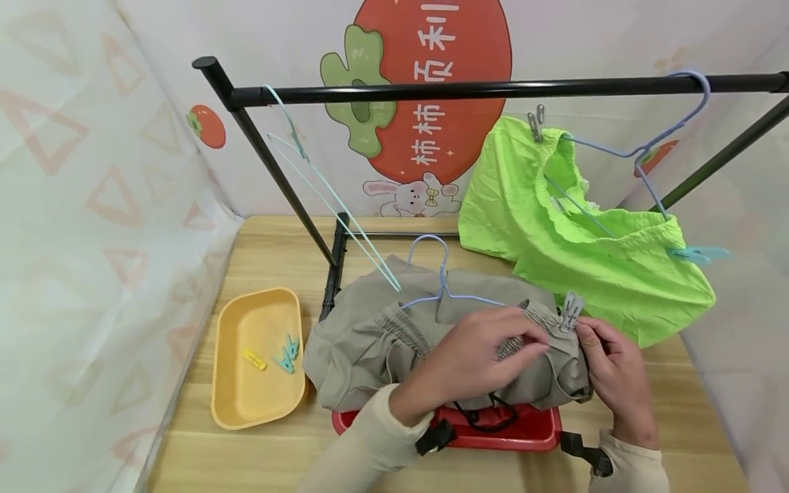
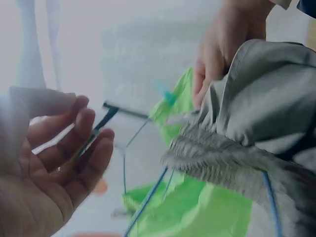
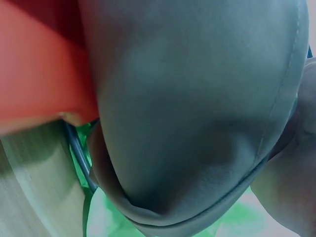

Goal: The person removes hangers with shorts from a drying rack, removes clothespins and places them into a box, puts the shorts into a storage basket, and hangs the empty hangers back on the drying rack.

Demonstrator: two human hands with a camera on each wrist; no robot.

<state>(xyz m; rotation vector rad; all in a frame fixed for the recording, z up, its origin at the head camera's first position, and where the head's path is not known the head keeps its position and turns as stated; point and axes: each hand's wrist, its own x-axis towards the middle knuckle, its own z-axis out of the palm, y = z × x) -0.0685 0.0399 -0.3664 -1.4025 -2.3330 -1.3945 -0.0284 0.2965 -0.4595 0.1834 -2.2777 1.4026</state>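
Grey pants point(image 1: 345, 356) with a gathered elastic waistband and black drawstring lie bunched over a red basin point(image 1: 505, 438). A blue hanger point(image 1: 444, 291) stands up from their waist, its lower parts hidden in the fabric. A grey clothespin point(image 1: 570, 311) sits on the waistband's right end. Just beside it my right hand point(image 1: 616, 363) pinches the pants' edge between thumb and fingers; in the right wrist view grey cloth covers most of the picture. My left hand point(image 1: 474, 352) hovers over the waistband, fingers loosely bent; the left wrist view shows nothing in this hand point(image 2: 59, 153).
A black rack's bar point(image 1: 394, 91) crosses above the pants. Bright green shorts point(image 1: 524, 192) hang at right from a blue hanger with clothespins. A light-blue hanger point(image 1: 335, 195) hangs at left. A yellow tray point(image 1: 259, 404) holds a yellow clothespin point(image 1: 254, 359) and teal clothespins point(image 1: 285, 361).
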